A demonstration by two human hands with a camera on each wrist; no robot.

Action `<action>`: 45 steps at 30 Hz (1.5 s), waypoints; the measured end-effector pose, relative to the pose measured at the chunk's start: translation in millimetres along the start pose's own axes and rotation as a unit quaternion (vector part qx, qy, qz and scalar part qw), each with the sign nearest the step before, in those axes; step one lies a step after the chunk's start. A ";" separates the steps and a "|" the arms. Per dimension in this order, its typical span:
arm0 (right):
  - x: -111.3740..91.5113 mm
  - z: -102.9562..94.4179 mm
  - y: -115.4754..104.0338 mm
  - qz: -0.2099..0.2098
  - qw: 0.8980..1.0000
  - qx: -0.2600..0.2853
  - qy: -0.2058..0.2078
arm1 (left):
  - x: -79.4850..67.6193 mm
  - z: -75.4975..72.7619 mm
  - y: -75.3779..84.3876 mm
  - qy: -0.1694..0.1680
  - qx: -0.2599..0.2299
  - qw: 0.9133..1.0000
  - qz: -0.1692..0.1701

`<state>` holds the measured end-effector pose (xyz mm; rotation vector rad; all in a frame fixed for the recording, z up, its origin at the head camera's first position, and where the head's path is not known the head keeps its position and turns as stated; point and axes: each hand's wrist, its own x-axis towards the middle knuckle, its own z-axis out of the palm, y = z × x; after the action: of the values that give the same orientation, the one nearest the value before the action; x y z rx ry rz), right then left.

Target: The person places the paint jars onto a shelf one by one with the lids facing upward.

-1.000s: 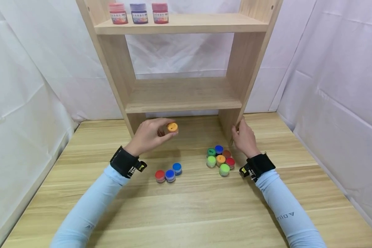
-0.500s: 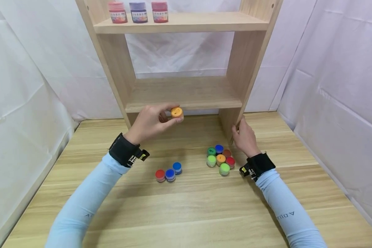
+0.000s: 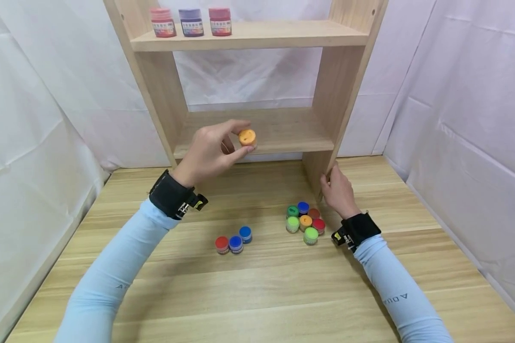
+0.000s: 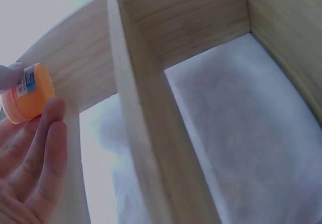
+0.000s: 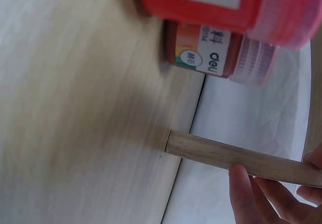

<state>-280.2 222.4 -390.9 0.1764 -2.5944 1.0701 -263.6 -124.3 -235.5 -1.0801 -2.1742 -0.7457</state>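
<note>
My left hand [image 3: 208,153] pinches an orange paint jar [image 3: 247,137] between thumb and fingers, in front of the middle board [image 3: 283,131] of a wooden shelf. In the left wrist view the jar [image 4: 35,94] is tilted, its label partly covered by a finger. My right hand [image 3: 340,191] grips the lower front edge of the shelf's right side panel [image 3: 317,166]. The right wrist view has fingers [image 5: 240,189] along one face of that panel [image 5: 226,153]. Close by that hand, several jars cluster, among them a red jar [image 3: 318,225] and a brown jar [image 3: 314,213].
On the upper board stand a coral jar [image 3: 163,22], a purple jar [image 3: 191,22] and a pink-red jar [image 3: 220,22]. Left of the cluster, a red jar [image 3: 221,244] and two blue jars [image 3: 236,244] sit on the wooden table [image 3: 257,295]. White cloth [image 3: 463,105] hangs around.
My left hand has risen with the orange jar, from below the middle board to its level, shifting slightly right. My right hand stays at the side panel.
</note>
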 end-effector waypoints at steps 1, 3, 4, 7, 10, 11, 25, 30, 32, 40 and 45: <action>-0.1 0.1 0.2 0.000 1.000 0.000 0.000 | 2.8 -1.7 0.7 0.007 0.000 1.000 0.004; -0.3 0.2 0.7 -0.001 1.000 0.001 -0.001 | 9.3 -5.5 2.1 0.024 0.000 1.000 0.012; -0.3 0.2 1.0 -0.001 1.000 0.001 -0.001 | 13.2 -7.7 2.8 0.034 0.001 0.999 0.017; -0.1 0.2 1.9 -0.002 1.000 0.003 0.000 | 25.8 -15.0 5.4 0.057 0.006 0.998 0.027; 0.1 0.4 2.1 -0.003 1.000 0.003 0.000 | 38.6 -21.8 8.3 0.075 0.013 0.997 0.030; 0.2 0.5 2.2 -0.003 1.000 0.003 0.000 | 42.6 -24.1 9.6 0.081 0.016 0.996 0.030; 3.2 2.2 4.4 -0.002 1.000 0.000 0.002 | 92.3 -53.5 28.9 0.175 0.090 0.978 0.063; 3.0 2.1 5.5 -0.001 1.000 0.001 0.001 | 106.1 -56.2 30.5 0.186 0.116 0.975 0.029; 2.7 2.7 6.3 0.000 1.000 0.001 0.000 | 110.6 -57.0 29.6 0.181 0.131 0.975 0.023; 2.2 4.7 4.9 0.002 1.000 -0.002 0.000 | 121.0 -58.3 25.9 0.155 0.172 0.973 -0.009; 3.4 4.9 4.8 -0.002 1.000 -0.002 0.003 | 125.6 -60.2 27.8 0.141 0.180 0.973 -0.039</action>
<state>-285.8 222.4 -396.1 0.1768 -2.5888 1.0616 -287.1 -89.6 -99.7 -0.6645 -2.0115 -0.4780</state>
